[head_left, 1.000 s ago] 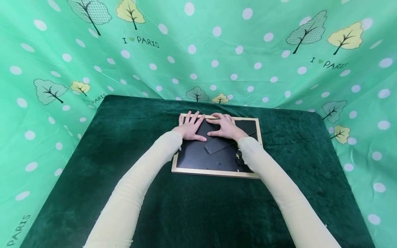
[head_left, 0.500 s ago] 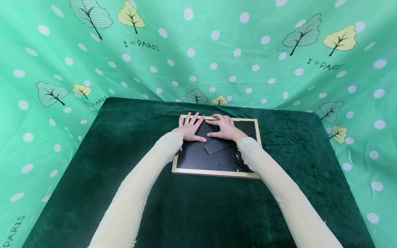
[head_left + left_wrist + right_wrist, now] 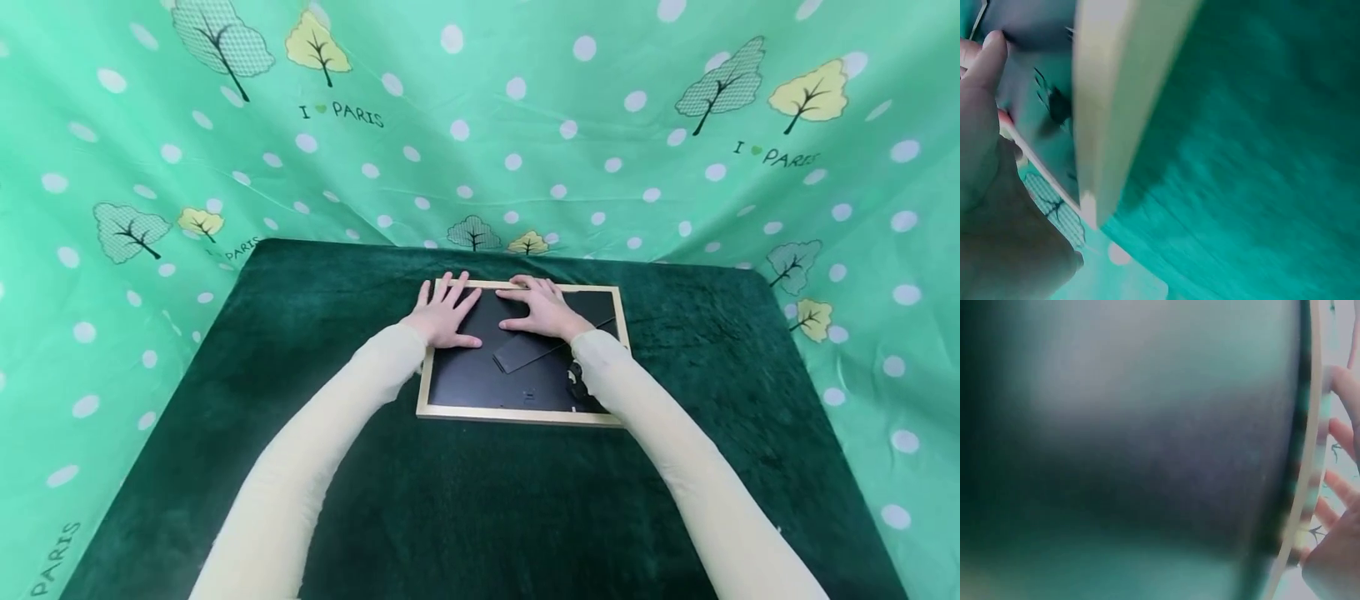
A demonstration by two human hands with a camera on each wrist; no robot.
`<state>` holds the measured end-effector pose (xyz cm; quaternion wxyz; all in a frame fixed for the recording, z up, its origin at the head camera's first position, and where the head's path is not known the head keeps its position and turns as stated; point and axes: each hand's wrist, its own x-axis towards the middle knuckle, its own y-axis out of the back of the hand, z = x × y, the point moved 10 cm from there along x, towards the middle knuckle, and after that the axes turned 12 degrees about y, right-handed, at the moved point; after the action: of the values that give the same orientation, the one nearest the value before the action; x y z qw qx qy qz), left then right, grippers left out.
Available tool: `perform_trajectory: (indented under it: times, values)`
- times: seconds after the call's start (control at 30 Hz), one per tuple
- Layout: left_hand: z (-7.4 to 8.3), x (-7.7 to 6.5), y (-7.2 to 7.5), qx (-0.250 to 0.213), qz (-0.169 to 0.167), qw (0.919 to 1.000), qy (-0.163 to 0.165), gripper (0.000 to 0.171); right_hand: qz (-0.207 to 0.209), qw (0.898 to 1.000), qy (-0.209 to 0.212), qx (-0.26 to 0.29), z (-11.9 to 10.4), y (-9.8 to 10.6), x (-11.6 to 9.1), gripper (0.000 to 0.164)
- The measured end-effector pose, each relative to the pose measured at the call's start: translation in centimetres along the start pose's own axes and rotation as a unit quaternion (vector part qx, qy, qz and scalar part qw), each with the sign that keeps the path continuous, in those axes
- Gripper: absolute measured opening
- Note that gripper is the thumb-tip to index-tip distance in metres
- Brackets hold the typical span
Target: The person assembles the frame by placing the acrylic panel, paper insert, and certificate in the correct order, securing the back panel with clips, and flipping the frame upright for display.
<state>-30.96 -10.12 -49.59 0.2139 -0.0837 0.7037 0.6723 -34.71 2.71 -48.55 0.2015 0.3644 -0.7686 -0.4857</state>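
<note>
A picture frame [image 3: 517, 414] with a pale gold wooden rim lies face down, its black backing board [image 3: 465, 387] upward. A slanted black stand leg [image 3: 521, 353] lies across the backing. My left hand [image 3: 441, 321] rests spread over the far left corner, thumb on the board. On the far edge, my right hand [image 3: 547, 312] touches the rim with bent fingers, its thumb on the board. The left wrist view has the frame's side [image 3: 1110, 94] close up, with my fingers over the backing. In the right wrist view, my fingers meet the thin rim [image 3: 1313, 437]; the backing is blurred.
Dark green velvet cloth [image 3: 450, 517] covers the table. Behind and at both sides hangs a mint curtain [image 3: 420, 108] with white dots and printed trees. A dark device [image 3: 576, 380] sits at my right wrist, partly under the sleeve.
My left hand has slid slightly left towards the frame's corner. My right hand stays in place on the far edge, and the head view has shifted a little.
</note>
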Motion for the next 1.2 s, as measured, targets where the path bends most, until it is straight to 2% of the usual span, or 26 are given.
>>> perform_trajectory:
  times: [0.13, 0.27, 0.43, 0.6, 0.77, 0.9, 1.07, 1.2]
  values:
    - [-1.1, -1.5, 0.0, 0.002, 0.023, 0.9995, -0.023, 0.093, 0.001, 1.000, 0.016, 0.007, 0.0, 0.5, -0.1, 0.060]
    - [-1.5, -3.7, -0.1, 0.001, 0.051, 0.9964, -0.067, 0.089, 0.029, 0.999, 0.030, 0.027, 0.2, 2.2, -1.4, 0.056]
    - [-2.2, -6.4, -1.0, -0.028, 0.057, 0.9921, -0.108, 0.079, 0.044, 0.997, 0.027, 0.057, 0.8, 4.2, -5.0, 0.059]
    - [-2.7, -8.1, -1.8, -0.068, 0.049, 0.9885, -0.126, 0.081, 0.027, 0.999, 0.010, 0.027, 2.5, 4.2, -9.5, 0.064]
    - [-3.2, -9.1, -3.3, -0.093, 0.019, 0.9888, -0.115, 0.094, 0.022, 0.999, -0.017, 0.025, 4.9, 2.7, -14.2, 0.070]
    - [-3.6, -9.6, -4.6, -0.122, -0.008, 0.9880, -0.094, 0.105, 0.038, 0.997, -0.038, 0.051, 5.6, 1.8, -17.3, 0.073]
    - [-3.4, -9.9, -5.2, -0.148, 0.001, 0.9831, -0.107, 0.117, 0.063, 0.993, -0.055, 0.082, 5.7, 1.0, -20.2, 0.076]
    - [-3.1, -9.8, -5.5, -0.150, 0.008, 0.9818, -0.117, 0.124, 0.076, 0.990, -0.066, 0.098, 5.7, 0.3, -21.8, 0.078]
